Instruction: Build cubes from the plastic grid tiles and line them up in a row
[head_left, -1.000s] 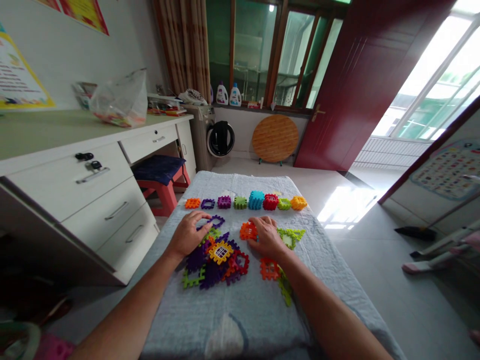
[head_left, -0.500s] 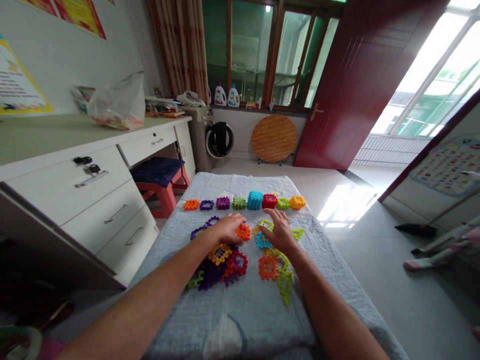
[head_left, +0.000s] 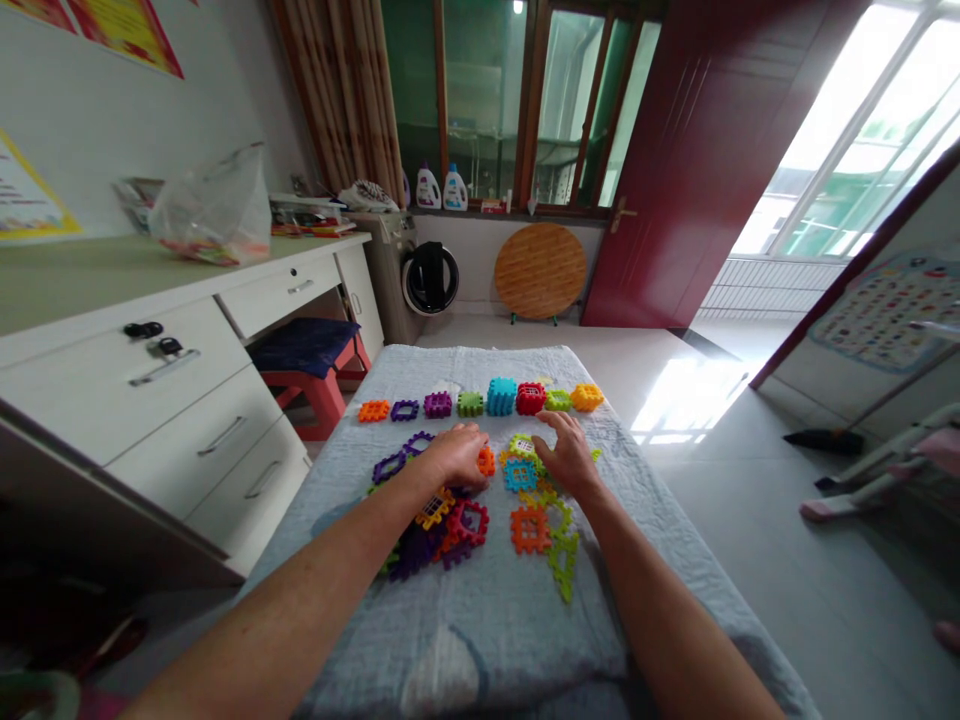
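Note:
My left hand (head_left: 459, 456) is over the left pile, its fingers bent beside an orange piece (head_left: 486, 461); its fingertips are partly hidden. Under my left wrist lie a yellow piece (head_left: 434, 509), a red piece (head_left: 470, 522) and purple ones (head_left: 389, 467). My right hand (head_left: 570, 452) hovers with thumb and fingers apart, right of a blue piece (head_left: 520, 474) and a light green piece (head_left: 523, 446). Nearer me are an orange square (head_left: 530, 530) and a green triangle (head_left: 562, 565). Beyond both hands runs a row of colored stacks, including blue (head_left: 502, 396) and red (head_left: 531, 398).
A pale blue cloth (head_left: 525, 640) covers the table. To the left stand a white desk (head_left: 172, 350) with drawers and a red stool (head_left: 319, 395) with a dark top. A washing machine (head_left: 386, 280), round wooden board (head_left: 540, 270) and red door (head_left: 675, 180) are behind.
The view has shifted slightly to the right. My right hand has moved a little right, away from the blue and light green pieces. My left hand now covers more of the orange piece.

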